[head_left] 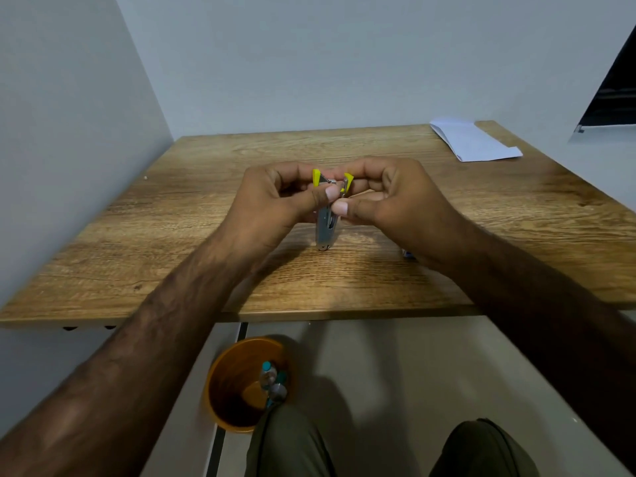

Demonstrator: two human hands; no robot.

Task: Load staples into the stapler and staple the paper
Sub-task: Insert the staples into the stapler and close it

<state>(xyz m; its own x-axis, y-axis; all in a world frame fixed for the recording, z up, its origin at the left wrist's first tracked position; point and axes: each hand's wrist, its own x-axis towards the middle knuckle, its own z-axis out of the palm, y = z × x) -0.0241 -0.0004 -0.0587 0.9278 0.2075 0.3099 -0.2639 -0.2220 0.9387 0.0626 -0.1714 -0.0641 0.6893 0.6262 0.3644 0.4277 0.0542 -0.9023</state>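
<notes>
A small grey metal stapler with yellow tips stands on end on the wooden table, its two arms spread apart at the top. My left hand grips its left side, thumb pressed on the body. My right hand pinches the right yellow-tipped arm, thumb at the front. Whether staples lie inside is hidden by my fingers. The white folded paper lies at the table's far right corner, well away from both hands.
A small blue-and-white item peeks out from under my right wrist. Below the table's front edge an orange bin holds plastic bottles, beside my knees. Walls close in at left and behind; a dark window is at right.
</notes>
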